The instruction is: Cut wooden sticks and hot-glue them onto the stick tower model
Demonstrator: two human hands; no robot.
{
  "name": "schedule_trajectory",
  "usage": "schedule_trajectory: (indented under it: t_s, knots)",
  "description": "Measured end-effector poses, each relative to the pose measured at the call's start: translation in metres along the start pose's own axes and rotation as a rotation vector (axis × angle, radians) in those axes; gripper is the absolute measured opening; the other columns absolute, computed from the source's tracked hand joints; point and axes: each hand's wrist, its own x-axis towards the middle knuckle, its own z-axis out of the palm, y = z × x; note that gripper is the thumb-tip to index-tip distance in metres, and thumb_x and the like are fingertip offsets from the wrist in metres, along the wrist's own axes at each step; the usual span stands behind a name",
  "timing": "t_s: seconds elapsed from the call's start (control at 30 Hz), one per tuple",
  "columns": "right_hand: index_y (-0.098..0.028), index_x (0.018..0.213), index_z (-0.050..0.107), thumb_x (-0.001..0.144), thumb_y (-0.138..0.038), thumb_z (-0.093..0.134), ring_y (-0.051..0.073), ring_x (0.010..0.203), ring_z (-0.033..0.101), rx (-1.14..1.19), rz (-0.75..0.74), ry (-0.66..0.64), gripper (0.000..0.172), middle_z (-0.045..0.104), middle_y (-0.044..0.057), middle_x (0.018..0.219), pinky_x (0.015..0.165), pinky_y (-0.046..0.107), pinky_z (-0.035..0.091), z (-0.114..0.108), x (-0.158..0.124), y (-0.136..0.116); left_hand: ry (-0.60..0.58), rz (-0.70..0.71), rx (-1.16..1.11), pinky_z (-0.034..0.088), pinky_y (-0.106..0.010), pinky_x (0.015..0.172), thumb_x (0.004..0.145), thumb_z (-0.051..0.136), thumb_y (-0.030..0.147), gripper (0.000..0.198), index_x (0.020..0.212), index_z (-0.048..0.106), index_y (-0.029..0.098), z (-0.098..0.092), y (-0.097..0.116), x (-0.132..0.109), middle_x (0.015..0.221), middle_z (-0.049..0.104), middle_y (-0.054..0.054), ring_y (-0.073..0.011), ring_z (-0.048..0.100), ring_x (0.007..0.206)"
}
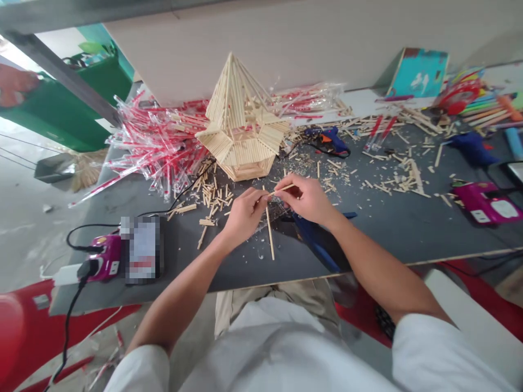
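Observation:
Between my two hands a thin wooden stick (285, 188) is held level, just above the dark table. My left hand (246, 211) pinches its left end, and my right hand (305, 197) grips it farther right with bent fingers. Beneath them a longer wooden stick (269, 231) lies on the table, its upper part partly behind my left fingers. Just beyond my hands stands a small pavilion-like model (244, 149) built of wooden sticks, with a pointed roof and a flared lower rim. Short cut stick pieces (214, 196) are scattered to the left of my hands.
Red-and-clear plastic wrappers (163, 144) pile up at the back left. A blue glue gun (333, 140) lies behind my right hand, and a blue tool (314, 239) below it. Pink power strips (107, 256) with cords, a phone-like device (142, 250) and wood scraps (408, 174) surround the work area.

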Motion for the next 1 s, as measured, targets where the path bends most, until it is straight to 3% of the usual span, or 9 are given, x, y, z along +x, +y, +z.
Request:
schedule_trajectory:
  t_s: [0.13, 0.23, 0.73, 1.0]
  knots:
    - [-0.023, 0.093, 0.069, 0.095, -0.043, 0.067, 0.014, 0.053, 0.063, 0.012, 0.036, -0.078, 0.02, 0.067, -0.002, 0.066, 0.053, 0.03, 0.052, 0.011, 0.002, 0.014, -0.06, -0.008, 0.063, 0.041, -0.028, 0.077, 0.104, 0.047, 0.026, 0.027, 0.103, 0.073, 0.02, 0.005, -0.019, 0.0, 0.09, 0.066, -0.006, -0.0181, 0.059, 0.083]
    - [-0.023, 0.091, 0.069, 0.095, -0.042, 0.068, 0.014, 0.053, 0.064, 0.04, 0.056, -0.049, 0.02, 0.068, -0.001, 0.065, 0.053, 0.03, 0.054, 0.017, 0.001, 0.019, -0.07, 0.002, 0.096, 0.041, -0.028, 0.077, 0.104, 0.046, 0.024, 0.028, 0.105, 0.073, 0.018, 0.005, -0.024, 0.0, 0.092, 0.066, -0.007, -0.0179, 0.059, 0.084]
    - [-0.023, 0.088, 0.067, 0.092, -0.044, 0.072, 0.017, 0.056, 0.07, 0.053, -0.001, 0.095, 0.022, 0.071, -0.001, 0.067, 0.056, 0.033, 0.061, 0.032, -0.002, 0.018, 0.008, -0.026, 0.134, 0.041, -0.03, 0.077, 0.101, 0.046, 0.022, 0.03, 0.107, 0.076, 0.019, 0.009, -0.027, -0.004, 0.091, 0.066, -0.007, -0.0195, 0.061, 0.087]
    - [-0.024, 0.088, 0.069, 0.095, -0.035, 0.07, 0.017, 0.057, 0.071, -0.014, -0.072, 0.109, 0.013, 0.072, -0.002, 0.067, 0.056, 0.032, 0.062, 0.029, -0.004, 0.012, 0.018, -0.011, 0.121, 0.039, -0.03, 0.074, 0.1, 0.046, 0.022, 0.03, 0.094, 0.076, 0.019, 0.006, -0.02, -0.004, 0.085, 0.063, -0.006, -0.0181, 0.058, 0.081]
